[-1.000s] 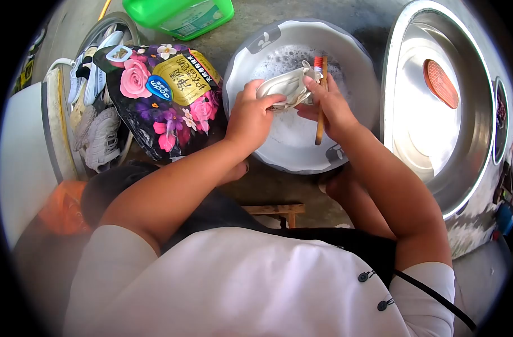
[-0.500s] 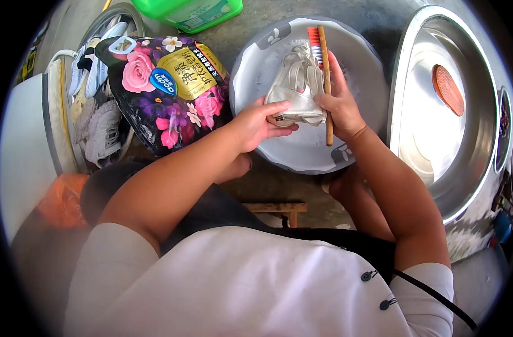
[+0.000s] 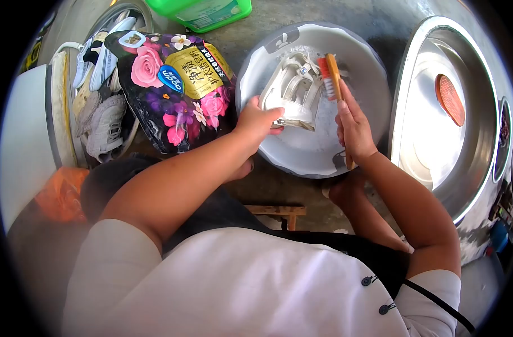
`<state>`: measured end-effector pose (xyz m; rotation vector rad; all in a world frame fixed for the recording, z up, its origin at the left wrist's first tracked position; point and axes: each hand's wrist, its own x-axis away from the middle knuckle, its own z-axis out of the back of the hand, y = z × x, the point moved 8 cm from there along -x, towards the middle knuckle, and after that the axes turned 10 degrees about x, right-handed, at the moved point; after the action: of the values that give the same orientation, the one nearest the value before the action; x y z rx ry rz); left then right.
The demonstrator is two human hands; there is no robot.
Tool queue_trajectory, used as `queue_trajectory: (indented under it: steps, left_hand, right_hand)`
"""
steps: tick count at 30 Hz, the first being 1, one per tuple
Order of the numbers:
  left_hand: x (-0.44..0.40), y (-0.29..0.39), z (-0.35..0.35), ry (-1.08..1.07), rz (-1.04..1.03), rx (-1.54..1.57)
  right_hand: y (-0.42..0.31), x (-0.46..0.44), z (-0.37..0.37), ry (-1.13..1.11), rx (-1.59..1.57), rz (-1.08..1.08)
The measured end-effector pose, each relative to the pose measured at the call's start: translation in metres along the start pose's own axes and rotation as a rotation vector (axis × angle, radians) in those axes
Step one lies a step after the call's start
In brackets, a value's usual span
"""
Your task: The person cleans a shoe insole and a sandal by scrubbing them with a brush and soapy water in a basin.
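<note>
A white shoe [image 3: 294, 92] with straps is tilted over the grey basin [image 3: 374, 73], gripped near its lower left end by my left hand [image 3: 257, 121]. My right hand [image 3: 355, 126] is closed round the wooden handle of a scrub brush [image 3: 334, 73]. The brush has red and white bristles, which face left toward the shoe. They are close beside the shoe's right edge; whether they touch it I cannot tell. Part of the handle is hidden by my right fingers, and its lower end sticks out under my palm.
A flowered detergent bag [image 3: 172, 90] leans left of the basin, with a green container [image 3: 203, 14] behind it. Several shoes [image 3: 106, 126] lie at the far left. On the right, a large metal tub [image 3: 416, 84] holds a reddish-brown oval piece [image 3: 450, 100]. A wooden stool [image 3: 282, 210] is below.
My right hand has moved down and right with the brush, away from the shoe it was touching. The shoe has turned in my left hand, showing more of its open inside.
</note>
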<state>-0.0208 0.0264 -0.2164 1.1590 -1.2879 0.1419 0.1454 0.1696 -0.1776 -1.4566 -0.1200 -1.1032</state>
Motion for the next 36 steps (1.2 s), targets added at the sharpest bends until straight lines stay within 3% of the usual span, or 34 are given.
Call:
queue_trajectory:
  steps: [2, 4, 5, 7, 8, 10, 11, 13, 15, 17, 18, 19, 22, 23, 25, 26, 29, 31, 33, 34, 36]
  left_hand:
    - [0.001, -0.001, -0.003, -0.010, 0.017, -0.007]
    - [0.001, -0.004, 0.000, -0.017, 0.063, 0.030]
    - [0.002, -0.013, -0.001, -0.018, 0.120, 0.067]
    - [-0.004, -0.010, -0.006, -0.019, 0.115, 0.101]
    - [-0.005, -0.005, -0.002, -0.009, 0.103, 0.092]
    - [0.002, -0.004, 0.004, 0.043, 0.115, 0.031]
    - [0.000, -0.002, 0.001, 0.037, 0.110, 0.032]
    - [0.002, -0.006, 0.000, 0.036, 0.120, 0.053]
    - [0.006, -0.016, -0.003, 0.018, 0.139, 0.078]
    - [0.011, -0.020, -0.009, 0.028, 0.215, 0.198]
    - [0.011, -0.016, -0.007, 0.039, 0.196, 0.185]
    - [0.010, -0.016, -0.004, 0.048, 0.201, 0.181]
    - [0.005, -0.010, 0.003, 0.027, 0.135, 0.217]
    - [0.006, -0.015, 0.006, 0.031, 0.141, 0.221]
    - [0.011, -0.014, -0.001, 0.048, 0.194, 0.165]
    - [0.017, -0.014, -0.003, 0.123, 0.189, 0.191]
    - [0.008, -0.012, 0.003, 0.061, 0.131, 0.195]
    - [0.008, -0.015, 0.002, 0.044, 0.093, 0.235]
    - [0.009, -0.014, 0.003, 0.097, 0.073, 0.153]
    - [0.010, -0.014, 0.004, 0.100, 0.071, 0.156]
    - [0.009, -0.014, 0.005, 0.070, 0.091, 0.171]
  right_hand:
    - [0.002, 0.010, -0.015, -0.084, 0.109, 0.074]
    - [-0.008, 0.018, -0.047, -0.056, 0.729, 0.580]
    - [-0.007, 0.008, -0.046, -0.052, 0.727, 0.571]
    - [-0.003, -0.040, -0.032, -0.065, 0.956, 0.096]
    - [-0.005, -0.041, -0.034, -0.057, 0.949, 0.102]
    - [0.000, -0.033, -0.042, -0.061, 0.560, 0.096]
    - [0.004, -0.025, -0.042, -0.054, 0.563, 0.099]
    - [-0.013, 0.012, -0.055, -0.070, 0.377, 0.523]
    - [-0.009, -0.002, -0.044, -0.088, 0.450, 0.467]
    - [0.006, -0.034, -0.023, -0.187, 0.858, 0.078]
    - [-0.002, -0.032, -0.028, -0.216, 0.888, 0.037]
    - [0.002, -0.028, -0.033, -0.226, 0.882, 0.037]
    - [-0.011, -0.001, -0.054, -0.082, 0.342, 0.425]
    - [-0.004, -0.002, -0.052, -0.089, 0.343, 0.420]
    - [0.007, -0.017, -0.039, -0.151, 0.744, 0.328]
    - [0.006, -0.024, -0.031, -0.140, 0.744, 0.330]
    - [0.008, -0.051, -0.021, 0.015, 0.995, 0.343]
    - [0.021, -0.065, 0.010, 0.488, 0.538, 0.263]
    - [0.033, -0.069, 0.014, 0.487, 0.617, 0.149]
    - [0.046, -0.073, 0.004, 0.300, 0.496, 0.028]
    - [0.048, -0.054, 0.000, 0.181, 0.189, -0.059]
